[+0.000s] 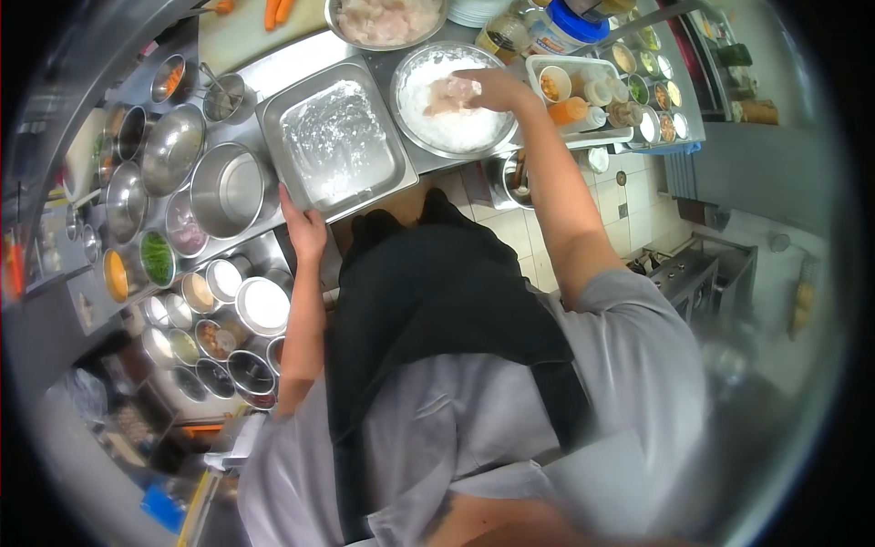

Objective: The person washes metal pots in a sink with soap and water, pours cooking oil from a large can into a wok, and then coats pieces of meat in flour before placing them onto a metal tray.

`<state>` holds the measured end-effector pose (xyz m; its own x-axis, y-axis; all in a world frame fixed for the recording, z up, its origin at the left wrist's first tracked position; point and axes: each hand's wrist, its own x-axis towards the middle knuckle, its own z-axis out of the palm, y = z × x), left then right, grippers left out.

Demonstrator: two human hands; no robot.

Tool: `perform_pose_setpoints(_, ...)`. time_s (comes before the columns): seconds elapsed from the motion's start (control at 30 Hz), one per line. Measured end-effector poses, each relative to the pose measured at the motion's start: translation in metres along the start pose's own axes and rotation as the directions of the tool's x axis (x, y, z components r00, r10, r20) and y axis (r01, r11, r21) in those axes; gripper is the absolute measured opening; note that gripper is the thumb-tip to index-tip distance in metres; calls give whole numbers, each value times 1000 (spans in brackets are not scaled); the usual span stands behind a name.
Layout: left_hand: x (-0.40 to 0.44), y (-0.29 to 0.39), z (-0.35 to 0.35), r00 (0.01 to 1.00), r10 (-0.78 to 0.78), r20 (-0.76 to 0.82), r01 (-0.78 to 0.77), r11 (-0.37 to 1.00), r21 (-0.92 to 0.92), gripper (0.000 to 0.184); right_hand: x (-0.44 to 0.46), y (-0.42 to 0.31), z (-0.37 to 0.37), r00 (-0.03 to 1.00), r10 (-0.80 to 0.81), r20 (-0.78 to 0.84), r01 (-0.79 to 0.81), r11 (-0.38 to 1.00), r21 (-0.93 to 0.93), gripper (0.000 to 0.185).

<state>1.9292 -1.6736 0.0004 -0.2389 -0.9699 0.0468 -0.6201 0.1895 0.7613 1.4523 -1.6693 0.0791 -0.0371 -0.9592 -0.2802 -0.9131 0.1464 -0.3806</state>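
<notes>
My right hand (497, 91) reaches into a round metal bowl of white powder (424, 118), its fingers closed on a pale piece of raw meat (451, 93) partly coated with the powder. To the left of that bowl lies a rectangular metal tray (401, 169) with white powder smeared over its bottom. At the tray's lower left corner is my left hand (305, 230), thumb and forefinger apart, against the edge. Above the powder bowl, another metal bowl holds more pale raw meat (387, 20).
Metal pots and bowls (230, 191) crowd the left side, above several round ingredient containers (262, 305). Carrots (278, 11) lie on a cutting board (228, 36) at the top. A white bin of bottles (570, 111) and a blue-lidded jar (576, 23) stand right of the powder bowl.
</notes>
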Motion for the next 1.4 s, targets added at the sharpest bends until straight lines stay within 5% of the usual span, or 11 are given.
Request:
perform_pose_setpoints(0.2,2,4,-1,1000,4,-3,-4,1000,-1,73,-15,-21,49,957,281,-68,-289,930,-226,77)
perform_pose_setpoints(0.23,1,4,-2,1000,6,-2,-6,1000,-1,73,-14,-26,58,924,340,-177,-371,909,-189,58)
perform_pose_setpoints(0.33,0,3,0,1000,-4,-14,4,1000,-19,73,2,2,66,927,310,-212,-317,949,1,44)
perform_pose_setpoints(0.57,-1,5,-3,998,-63,-4,62,996,-69,73,-5,-33,-6,980,178,-91,-170,981,93,52)
perform_pose_setpoints(0.7,0,7,-3,1000,-19,-17,18,999,-40,73,38,-8,54,924,282,-258,-267,959,94,54)
perform_pose_setpoints(0.97,-1,5,-2,1000,9,-24,-10,999,-49,72,29,-14,9,985,150,-88,-146,988,51,46)
perform_pose_setpoints(1.07,-1,3,-2,999,21,-31,-22,999,-40,71,28,-3,11,988,43,-151,-42,999,11,40)
perform_pose_setpoints(1.27,-1,4,-2,999,23,-26,-24,999,-40,71,5,-35,-18,979,187,-83,-191,981,-46,44)
perform_pose_setpoints(1.4,-1,4,-1,1000,7,-21,-7,1000,-25,72,5,-3,8,986,100,-132,-103,995,-12,42)
